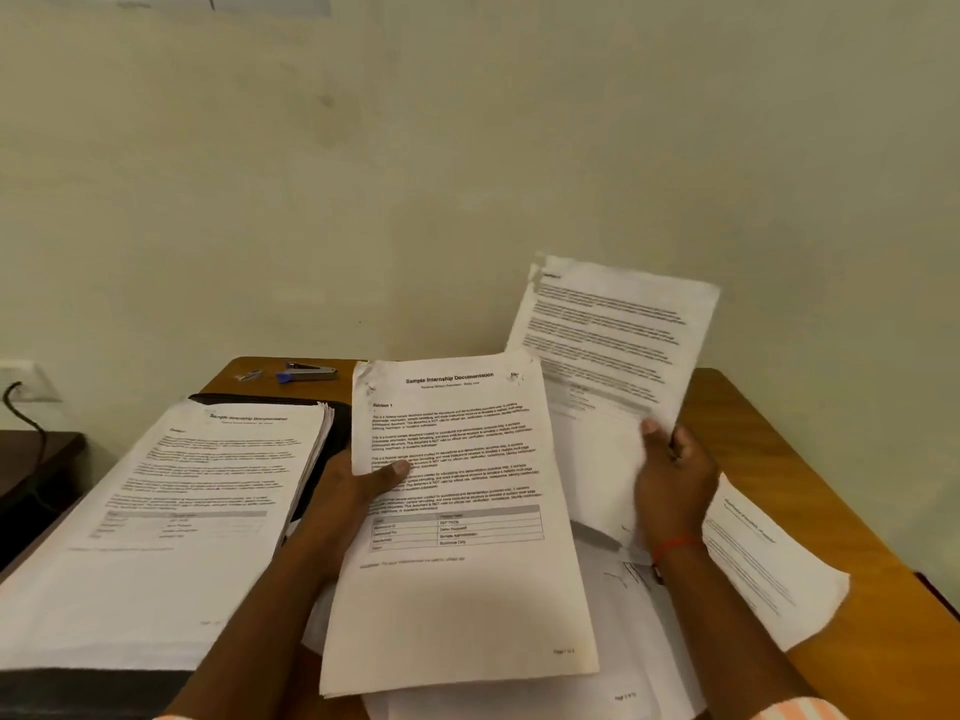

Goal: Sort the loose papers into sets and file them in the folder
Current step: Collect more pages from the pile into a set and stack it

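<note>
White paper in both hands. The left hand grips a set headed "Sample Internship Documentation", thumb clamped across the front and fingers hidden behind. The right hand pinches a raised sheet by its lower edge. It tilts toward the far wall and its print is blurred.

The smart play, I'd say, is to read that sheet's heading and page number before it joins anything. Then tap the edges square on the table so the corners line up.

More loose papers lie near, under the wrists, and another page sits just right of the right arm. On the left, a thick stack rests on the black folder, whose dark edge shows at the far and near sides. A careless reach could slide that pile, so sets should go down flat.

At the far end of the wooden table sit a stapler and a small metal piece beside it. Further left are a dark side table and a wall socket. Behind everything is a plain pale wall.
</note>
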Available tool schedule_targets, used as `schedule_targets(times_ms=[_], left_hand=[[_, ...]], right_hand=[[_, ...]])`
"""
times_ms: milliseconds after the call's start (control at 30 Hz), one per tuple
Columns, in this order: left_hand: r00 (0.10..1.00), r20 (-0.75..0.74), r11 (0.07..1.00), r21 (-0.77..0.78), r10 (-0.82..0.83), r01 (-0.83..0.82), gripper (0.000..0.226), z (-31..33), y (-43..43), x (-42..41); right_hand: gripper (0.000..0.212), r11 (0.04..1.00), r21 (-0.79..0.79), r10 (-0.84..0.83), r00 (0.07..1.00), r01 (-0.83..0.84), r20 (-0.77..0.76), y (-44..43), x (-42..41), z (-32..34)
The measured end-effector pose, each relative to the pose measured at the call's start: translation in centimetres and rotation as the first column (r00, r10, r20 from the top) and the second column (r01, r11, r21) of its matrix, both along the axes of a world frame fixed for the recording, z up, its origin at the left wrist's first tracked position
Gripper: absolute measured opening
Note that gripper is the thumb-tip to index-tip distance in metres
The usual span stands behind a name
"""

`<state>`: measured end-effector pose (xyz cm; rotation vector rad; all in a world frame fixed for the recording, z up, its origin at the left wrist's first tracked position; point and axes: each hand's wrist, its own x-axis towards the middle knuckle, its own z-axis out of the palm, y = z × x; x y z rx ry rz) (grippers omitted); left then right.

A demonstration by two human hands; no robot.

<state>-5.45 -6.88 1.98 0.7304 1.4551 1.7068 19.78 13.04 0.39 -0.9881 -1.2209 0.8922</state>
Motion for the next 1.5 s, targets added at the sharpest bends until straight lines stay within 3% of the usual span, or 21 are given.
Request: schedule_targets(times_ms=[167, 333, 533, 700, 1000, 1233, 1367, 1500], left_hand=[[0.999, -0.038, 1.0, 0.002, 0.021, -0.021, 0.034, -0.2, 0.1, 0.0], [0.997, -0.044, 0.998, 0.024, 0.065, -0.064, 0.027, 0.1, 0.0, 0.3], [0.995, -0.03, 0.994, 0.055, 0.096, -0.095, 0.03, 0.1, 0.0, -0.2], [0.997, -0.018, 0.997, 0.033, 0.077, -0.076, 0.035, -0.6, 0.4, -0.4], [0.999, -0.042, 0.999, -0.022, 0.034, -0.035, 0.043, -1.8, 0.9, -0.4], [0.999, -0.009, 0.999, -0.025, 0.04, -0.04, 0.028, -1.1, 0.3, -0.9], [0.997, -0.054, 0.999, -0.01, 0.047, -0.048, 0.035, -1.1, 0.5, -0.4], [0.986, -0.143, 0.995, 0.058, 0.088, -0.08, 0.036, -0.6, 0.5, 0.8]], right_hand=[[0.012, 0.966, -0.08, 0.251, 0.966, -0.246, 0.058, -1.5, -1.5, 0.0], [0.017, 0.861, -0.16, 0.502, 0.857, -0.484, 0.111, -2.4, -1.9, 0.1], [0.028, 0.7, -0.247, 0.693, 0.721, -0.671, 0.008, -3.5, -2.1, 0.5], [0.03, 0.67, -0.271, 0.724, 0.688, -0.691, 0.035, -3.4, -2.1, 0.3], [0.025, 0.714, -0.261, 0.68, 0.733, -0.649, 0.038, -3.8, -2.8, 0.0], [0.03, 0.577, -0.393, 0.672, 0.689, -0.716, -0.27, -4.3, -3.0, -0.1], [0.03, 0.562, -0.357, 0.754, 0.639, -0.746, -0.149, -4.8, -3.0, 0.3], [0.037, 0.706, -0.206, 0.707, 0.692, -0.677, 0.146, -5.4, -3.3, 1.1]])
